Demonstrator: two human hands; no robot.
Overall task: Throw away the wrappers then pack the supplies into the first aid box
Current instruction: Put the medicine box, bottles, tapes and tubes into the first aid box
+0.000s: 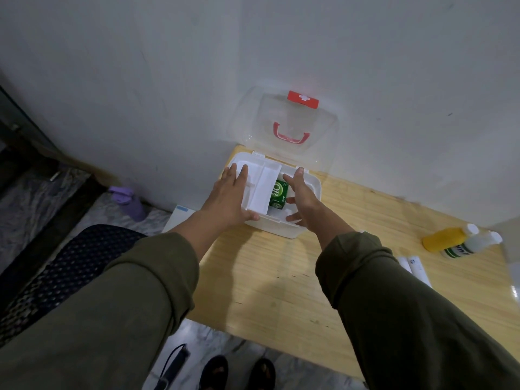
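Your first aid box (281, 229) sits at the center of the frame on the far left corner of the table (270, 291), against the wall; its long axis runs from upper left to lower right, and its clear lid (284, 128) stands open, leaning back toward the wall with the red latch (303, 99) at the top and the red handle (290, 134) below it. A white tray (263, 190) lies across the left part of the box, tilted, long axis running toward you. Beside it, inside the box, a green carton (278, 196) shows, its lettering turned sideways; your right palm and the tray cover part of it. Your left hand (229, 197) lies flat on the tray's left side, fingers straight and spread, thumb hooked over the near edge; whether it grips the tray is unclear. Your right hand (302, 199) hangs over the right half of the box, fingers loosely spread, thumb near the front rim, closed on nothing you can see. Both arms reach forward in olive sleeves. At the right edge, a yellow bottle (444, 239) and a white bottle (472, 244) lie on their sides, caps pointing right, labels blurred; two white tubes (416, 267) lie just below, their lower ends hidden by your right sleeve.
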